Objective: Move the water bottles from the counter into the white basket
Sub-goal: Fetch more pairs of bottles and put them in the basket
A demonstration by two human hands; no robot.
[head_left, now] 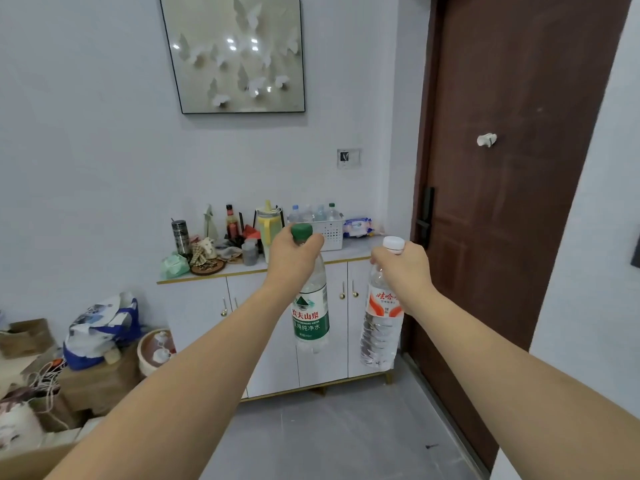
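Observation:
My left hand [294, 254] grips the neck of a green-capped, green-labelled water bottle [310, 317], which hangs upright in the air. My right hand [401, 268] holds a white-capped bottle with a red and white label [381, 327] the same way. Both bottles hang in front of the white cabinet, well short of its counter [356, 245]. On the counter's right part stands the white perforated basket [330, 232], partly hidden by my left hand, with several water bottles [313, 213] upright inside it.
Left of the basket the counter holds a yellow jug [268, 225], a sauce bottle, a steel tumbler [180, 237], a green pouch and small clutter. A wipes pack [358, 226] lies right of the basket. A brown door [512, 168] stands at right; bags and boxes [100, 327] crowd the floor at left.

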